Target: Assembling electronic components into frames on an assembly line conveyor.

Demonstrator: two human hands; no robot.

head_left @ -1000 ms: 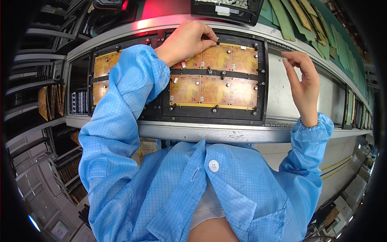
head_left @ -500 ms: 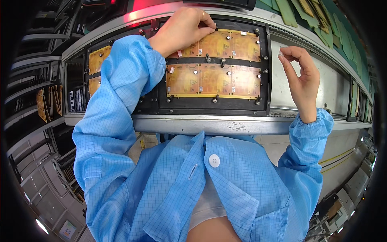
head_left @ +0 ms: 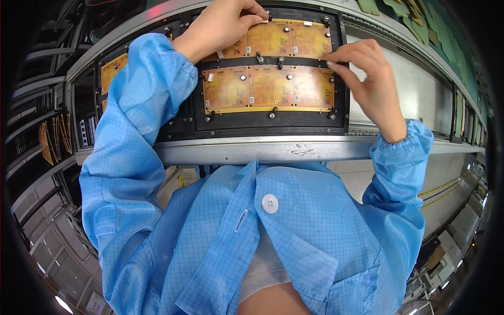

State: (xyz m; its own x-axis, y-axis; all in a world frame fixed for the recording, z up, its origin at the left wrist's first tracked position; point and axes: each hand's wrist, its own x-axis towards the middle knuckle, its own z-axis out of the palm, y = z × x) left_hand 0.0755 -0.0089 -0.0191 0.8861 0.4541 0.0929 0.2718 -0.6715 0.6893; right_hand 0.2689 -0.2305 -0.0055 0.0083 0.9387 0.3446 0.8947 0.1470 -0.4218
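"Upper board panel (head_left: 270, 44): location?"

"Seated in the upper row of the black carrier (head_left: 236, 125), directly above the lower board panel (head_left: 273, 89). The near metal rail (head_left: 247, 151) runs along the carrier's front edge."

"Condition of the hands?"

"Left hand (head_left: 223, 26): thumb and forefinger pinching a small black clip (head_left: 270, 17) at the panel's top edge. Right hand (head_left: 373, 68): thumb and forefinger nearly together at the panel's lower right corner. Whether anything is gripped there, I cannot tell."

"Recommended handling for this step?"

"In my judgement, work the clip by its knob alone, lightly, so that its foot bears on the yellow border and not on the circuitry. Whether it is being turned or pressed is not visible."

"Risks?"

"The left wrist reaches over the panel's left portion; I would hold it raised, clear of the white-topped round parts (head_left: 286, 30). The right fingertips should favour the edge. Uneven pressure at the two places could, I judge, lift a corner."
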